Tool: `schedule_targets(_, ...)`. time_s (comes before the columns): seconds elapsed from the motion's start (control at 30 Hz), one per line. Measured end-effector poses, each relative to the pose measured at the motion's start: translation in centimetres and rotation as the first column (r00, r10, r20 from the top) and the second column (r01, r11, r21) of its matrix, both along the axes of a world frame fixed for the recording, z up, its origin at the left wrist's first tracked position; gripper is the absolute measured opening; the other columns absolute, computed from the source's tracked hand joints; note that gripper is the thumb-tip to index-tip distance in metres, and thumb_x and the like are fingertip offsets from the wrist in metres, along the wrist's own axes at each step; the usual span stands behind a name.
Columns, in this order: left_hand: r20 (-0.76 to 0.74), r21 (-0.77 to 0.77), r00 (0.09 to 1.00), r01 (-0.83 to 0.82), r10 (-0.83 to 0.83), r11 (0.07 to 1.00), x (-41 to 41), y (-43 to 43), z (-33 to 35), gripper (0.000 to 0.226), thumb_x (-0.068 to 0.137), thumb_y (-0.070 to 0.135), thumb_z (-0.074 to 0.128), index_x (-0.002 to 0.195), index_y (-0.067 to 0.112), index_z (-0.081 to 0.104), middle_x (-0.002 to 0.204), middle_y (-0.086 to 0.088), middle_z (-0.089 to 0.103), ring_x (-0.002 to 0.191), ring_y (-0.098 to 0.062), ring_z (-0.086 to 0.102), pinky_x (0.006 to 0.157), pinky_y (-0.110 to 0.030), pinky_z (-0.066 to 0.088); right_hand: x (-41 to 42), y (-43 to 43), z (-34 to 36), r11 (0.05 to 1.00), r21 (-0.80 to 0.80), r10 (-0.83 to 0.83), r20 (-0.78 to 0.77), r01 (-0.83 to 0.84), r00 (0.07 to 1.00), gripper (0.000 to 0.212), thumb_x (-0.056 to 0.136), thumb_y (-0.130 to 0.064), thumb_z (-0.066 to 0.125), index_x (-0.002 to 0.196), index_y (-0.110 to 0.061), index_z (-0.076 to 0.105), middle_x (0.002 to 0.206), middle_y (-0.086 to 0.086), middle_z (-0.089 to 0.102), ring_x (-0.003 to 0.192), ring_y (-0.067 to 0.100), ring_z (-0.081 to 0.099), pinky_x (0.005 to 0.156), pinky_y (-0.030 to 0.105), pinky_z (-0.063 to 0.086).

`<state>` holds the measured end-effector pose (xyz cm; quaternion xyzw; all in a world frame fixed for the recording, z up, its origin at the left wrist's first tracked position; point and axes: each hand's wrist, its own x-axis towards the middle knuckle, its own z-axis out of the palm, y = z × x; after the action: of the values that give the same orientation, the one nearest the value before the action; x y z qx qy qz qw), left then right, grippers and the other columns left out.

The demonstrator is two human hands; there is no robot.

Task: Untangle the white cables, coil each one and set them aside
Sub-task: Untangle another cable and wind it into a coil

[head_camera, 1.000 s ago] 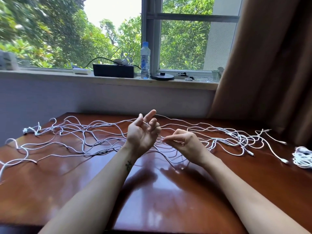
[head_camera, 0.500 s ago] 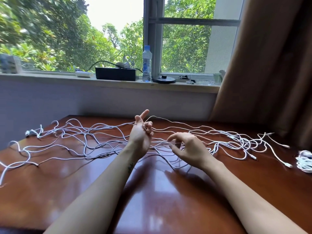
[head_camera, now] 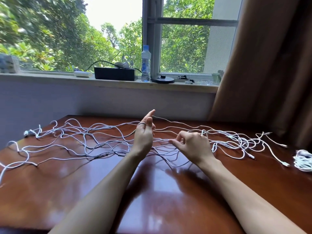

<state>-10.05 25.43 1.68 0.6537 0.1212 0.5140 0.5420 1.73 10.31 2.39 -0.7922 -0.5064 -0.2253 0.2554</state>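
Note:
Several white cables (head_camera: 94, 141) lie tangled across the back half of the brown wooden table (head_camera: 152, 196). My left hand (head_camera: 144, 135) is raised over the middle of the tangle, index finger pointing up. A cable strand (head_camera: 177, 123) is hooked at its thumb and held against the fingers. My right hand (head_camera: 194, 145) hovers just to the right with fingers curled, pinching a strand (head_camera: 160, 141) that runs toward the left hand. A coiled white cable (head_camera: 303, 160) lies at the table's right edge.
Behind the table a windowsill (head_camera: 101, 85) carries a black box (head_camera: 115, 73), a water bottle (head_camera: 146, 65) and a round black disc (head_camera: 163, 79). A brown curtain (head_camera: 270, 65) hangs at the right, close to the table's far corner.
My left hand has turned edge-on and its fingers have straightened upward. My right hand has shifted right, drawing its strand away from the left hand.

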Motion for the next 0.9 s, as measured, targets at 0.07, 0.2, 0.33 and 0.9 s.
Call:
schedule_targets(0.07,-0.028,0.061,0.999,-0.026,0.028,0.998,0.0,0.2,-0.1,0.037,0.101,0.05,0.041,0.134,0.046,0.056,0.079,0.009,0.048,0.062,-0.009,0.037,0.06,-0.026,0.034,0.0,-0.1,-0.2,0.996,-0.009,0.088,-0.016,-0.088,0.996,0.032,0.09,-0.059,0.063,0.089,-0.027,0.068,0.078,-0.012,0.064,0.084,0.017,0.067,0.071,0.033,0.049)
schedule_targets(0.2,-0.107,0.185,0.994,-0.004,0.024,0.983,-0.3,0.1,-0.3,0.036,0.105,0.041,0.041,0.141,0.04,0.049,0.085,0.011,0.051,0.063,-0.01,0.043,0.061,-0.021,0.042,0.1,0.1,-0.8,0.913,0.087,0.406,-0.106,-0.399,0.908,0.012,0.098,-0.032,0.062,0.103,-0.025,0.07,0.091,-0.014,0.064,0.08,0.01,0.064,0.074,0.039,0.054)
schedule_targets(0.33,-0.074,0.062,0.994,0.082,-0.078,0.995,-0.2,-0.1,0.0,0.048,0.103,0.041,0.038,0.15,0.031,0.04,0.084,-0.006,0.051,0.054,-0.014,0.044,0.051,-0.021,0.043,0.3,0.6,-1.0,0.897,0.131,0.433,-0.077,-0.421,0.898,0.031,0.098,-0.048,0.054,0.109,-0.028,0.075,0.088,-0.016,0.066,0.08,0.012,0.066,0.071,0.037,0.054)
schedule_targets(0.9,-0.254,0.302,0.963,-0.014,0.095,0.953,0.0,0.7,-0.8,0.034,0.101,0.038,0.043,0.102,0.018,0.071,0.064,0.003,0.057,0.056,-0.004,0.05,0.063,-0.029,0.043,0.3,0.2,-0.1,0.828,0.212,0.538,-0.044,-0.518,0.842,0.024,0.092,-0.008,0.064,0.106,-0.023,0.077,0.077,-0.017,0.052,0.062,0.007,0.053,0.063,0.021,0.044)
